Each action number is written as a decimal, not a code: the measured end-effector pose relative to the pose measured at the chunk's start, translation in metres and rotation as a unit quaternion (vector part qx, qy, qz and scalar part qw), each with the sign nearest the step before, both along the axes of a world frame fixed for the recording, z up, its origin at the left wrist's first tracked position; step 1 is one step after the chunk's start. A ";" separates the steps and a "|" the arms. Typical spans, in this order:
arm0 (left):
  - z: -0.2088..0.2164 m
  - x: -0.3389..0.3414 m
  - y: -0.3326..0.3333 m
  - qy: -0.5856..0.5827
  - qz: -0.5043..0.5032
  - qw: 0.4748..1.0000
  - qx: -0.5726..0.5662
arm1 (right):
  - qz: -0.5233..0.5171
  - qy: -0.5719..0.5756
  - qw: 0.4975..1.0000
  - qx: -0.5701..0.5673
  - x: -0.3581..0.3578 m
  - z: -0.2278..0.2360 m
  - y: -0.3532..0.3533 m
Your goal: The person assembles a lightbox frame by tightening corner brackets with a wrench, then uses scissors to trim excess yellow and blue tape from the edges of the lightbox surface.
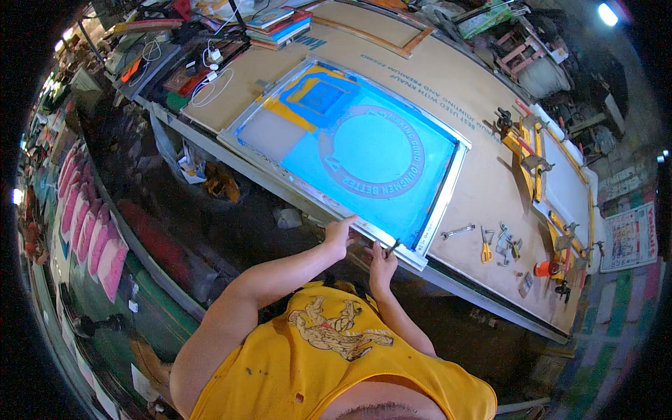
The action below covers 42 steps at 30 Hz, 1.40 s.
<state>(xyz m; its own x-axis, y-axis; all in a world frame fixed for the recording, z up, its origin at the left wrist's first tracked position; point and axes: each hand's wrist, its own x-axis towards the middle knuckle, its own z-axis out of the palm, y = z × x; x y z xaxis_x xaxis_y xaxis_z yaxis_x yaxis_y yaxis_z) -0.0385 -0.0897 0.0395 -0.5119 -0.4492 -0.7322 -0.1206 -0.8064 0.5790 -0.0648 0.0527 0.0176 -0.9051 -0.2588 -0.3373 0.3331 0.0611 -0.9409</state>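
One blue-meshed screen (371, 150) lay at the bench's (500, 185) near edge, left hand (339, 238) grasping its side, right hand (381, 264) pinching a dark item (395, 245).

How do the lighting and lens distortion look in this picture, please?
In the head view, the far edge of the table bows, black fills the corners, a lamp at upper right glares white, and the blue screen stands out brightly.

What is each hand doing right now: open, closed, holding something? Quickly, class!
Left hand: closed on the near edge of the pale, rectangular screen frame.
Right hand: seemingly closed around a small, slim, dark object, kind unclear.
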 end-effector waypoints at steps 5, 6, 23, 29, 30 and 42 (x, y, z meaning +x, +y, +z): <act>-0.028 0.012 -0.034 0.076 -0.059 0.989 0.110 | -0.197 -0.021 0.973 -0.119 0.004 -0.018 -0.020; -0.024 0.015 -0.046 0.077 -0.040 0.992 0.088 | -0.223 -0.007 0.964 -0.143 0.003 -0.020 -0.023; -0.030 0.082 -0.301 0.142 0.183 0.965 -0.123 | -0.287 0.107 0.949 -0.073 -0.052 -0.001 -0.001; -0.032 0.113 -0.252 0.203 0.228 0.945 -0.114 | -0.246 0.106 0.960 -0.087 -0.123 -0.004 -0.009; -0.033 0.120 -0.245 0.206 0.241 0.942 -0.108 | -0.253 0.095 0.955 -0.119 -0.130 0.002 -0.021; -0.049 0.171 -0.099 0.265 0.012 0.964 -0.020 | 0.062 0.144 0.984 -0.087 0.019 -0.006 -0.137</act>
<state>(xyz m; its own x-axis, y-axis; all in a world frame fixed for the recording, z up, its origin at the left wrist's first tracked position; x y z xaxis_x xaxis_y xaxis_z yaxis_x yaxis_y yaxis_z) 0.1322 -0.1886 -0.0096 -0.7982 -0.4879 -0.3533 0.2190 -0.7814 0.5844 -0.0456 -0.0843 0.0117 -0.9142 -0.4052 -0.0127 0.0522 -0.0865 -0.9949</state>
